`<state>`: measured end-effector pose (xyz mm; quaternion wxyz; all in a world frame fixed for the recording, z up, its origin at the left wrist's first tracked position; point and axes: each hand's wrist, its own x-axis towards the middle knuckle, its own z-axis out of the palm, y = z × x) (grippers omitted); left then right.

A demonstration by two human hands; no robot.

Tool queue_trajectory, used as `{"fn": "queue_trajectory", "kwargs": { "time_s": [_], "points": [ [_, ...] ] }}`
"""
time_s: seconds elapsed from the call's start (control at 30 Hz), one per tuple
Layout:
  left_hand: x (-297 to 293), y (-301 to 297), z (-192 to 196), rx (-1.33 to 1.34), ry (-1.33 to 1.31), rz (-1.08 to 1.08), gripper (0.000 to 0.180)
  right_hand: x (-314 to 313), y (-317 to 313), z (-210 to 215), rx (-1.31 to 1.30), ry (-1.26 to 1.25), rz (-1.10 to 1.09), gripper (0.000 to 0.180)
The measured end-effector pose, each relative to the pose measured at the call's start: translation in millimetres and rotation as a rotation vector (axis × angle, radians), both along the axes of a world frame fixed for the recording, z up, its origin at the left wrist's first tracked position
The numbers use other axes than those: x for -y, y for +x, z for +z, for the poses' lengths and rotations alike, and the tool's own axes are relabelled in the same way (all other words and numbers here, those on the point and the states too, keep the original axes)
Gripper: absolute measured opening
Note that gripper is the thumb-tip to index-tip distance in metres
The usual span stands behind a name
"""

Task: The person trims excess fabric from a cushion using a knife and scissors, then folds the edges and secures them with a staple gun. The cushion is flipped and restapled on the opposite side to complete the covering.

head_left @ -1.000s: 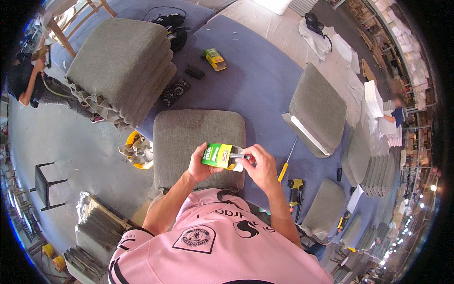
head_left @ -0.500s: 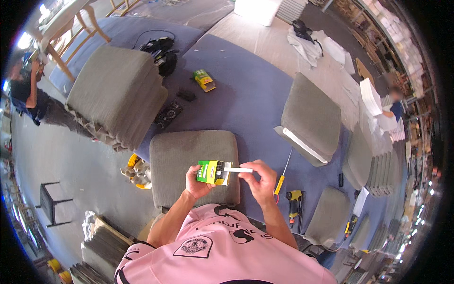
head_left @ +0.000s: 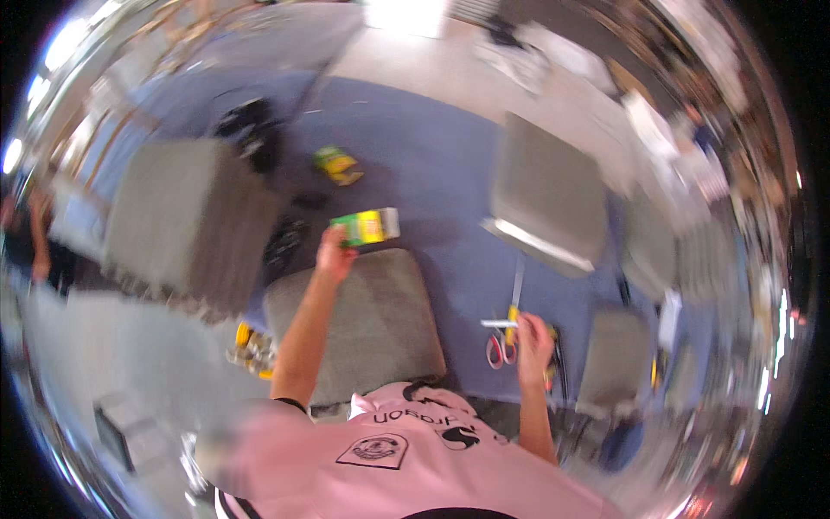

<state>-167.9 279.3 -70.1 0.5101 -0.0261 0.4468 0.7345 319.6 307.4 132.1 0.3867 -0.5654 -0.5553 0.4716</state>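
Note:
My left hand [head_left: 335, 255] is closed around a small green and yellow carton [head_left: 363, 228], held out above the far edge of a grey seat cushion [head_left: 363, 320]. A pale end flap shows on the carton's right side. Off to the right, my right hand [head_left: 534, 350] pinches a thin white stick [head_left: 499, 323] that points left; blur hides its finer detail. Beneath that stick lie red-handled scissors [head_left: 495, 349]. A screwdriver [head_left: 518, 285] with a yellow handle is just beyond the hand. My right hand partly hides a yellow and black power tool [head_left: 552, 368].
A second yellow carton [head_left: 337, 166] lies on the blue-covered table [head_left: 424, 156], near dark items [head_left: 251, 130]. Stacked grey cushions [head_left: 186, 225] stand at the left. Another cushion [head_left: 549, 190] is on the right, with more beyond. A person [head_left: 39, 229] is at the far left.
My hands have moved apart: the left carried the carton forward and left, the right took the white stick away to the right and nearer me. The scissors now show; the whole view has shifted.

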Motion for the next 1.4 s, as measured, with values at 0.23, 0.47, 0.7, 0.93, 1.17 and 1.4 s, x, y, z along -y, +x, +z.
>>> {"fn": "queue_trajectory", "kwargs": {
  "time_s": [0.23, 0.47, 0.7, 0.93, 1.17, 1.4],
  "points": [
    [-88, 65, -5, 0.23, 0.255, -0.436, 0.046, 59, 29, -12, -0.097, -0.049, -0.078, 0.017],
    [-160, 282, -36, 0.188, 0.136, -0.765, 0.018, 124, 93, -32, -0.145, -0.232, -0.328, 0.018],
    [-223, 485, -34, -0.158, -0.049, -0.987, 0.04, 131, 225, -1, -0.021, -0.076, -0.57, 0.018],
    [-266, 501, -32, -1.637, 0.301, -0.461, 0.05, 159, 313, -17, -0.013, -0.111, -0.727, 0.02],
    [-28, 420, 45, -1.179, 0.585, -1.64, 0.047, 127, 219, -93, 0.246, -0.391, 0.049, 0.023],
    [159, 355, 40, -0.504, -0.069, -1.177, 0.027, 49, 191, -111, -0.13, -0.535, 0.381, 0.046]
  ]
}}
